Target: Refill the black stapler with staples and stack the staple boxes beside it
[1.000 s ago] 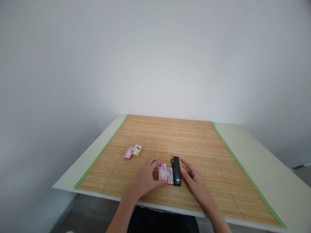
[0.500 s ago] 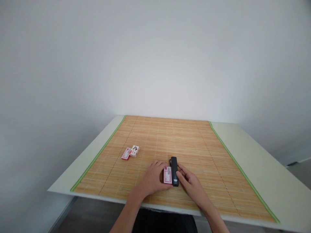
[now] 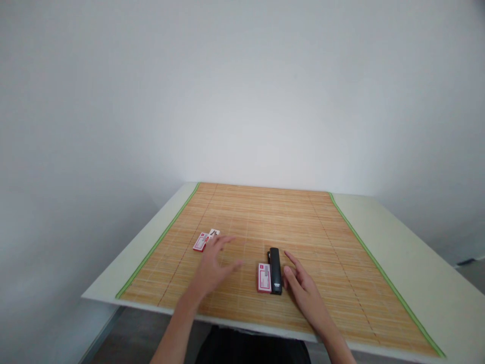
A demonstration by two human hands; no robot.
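A black stapler (image 3: 275, 270) lies lengthwise on the bamboo mat (image 3: 303, 222), near its front edge. A red and white staple box (image 3: 264, 277) rests flat against the stapler's left side. My right hand (image 3: 301, 287) lies open on the mat, fingertips touching the stapler's right side. My left hand (image 3: 212, 265) hovers open, fingers spread, between that box and two small staple boxes (image 3: 203, 239) farther left. Its fingertips partly cover those two boxes and hold nothing.
The mat has green edging and covers a pale green table (image 3: 417, 253) set against a white wall. The table's front edge (image 3: 265, 328) runs just below my forearms. Floor shows at the lower left and far right.
My left hand let go of the box beside the stapler and moved left toward the two small boxes. My right hand stayed by the stapler.
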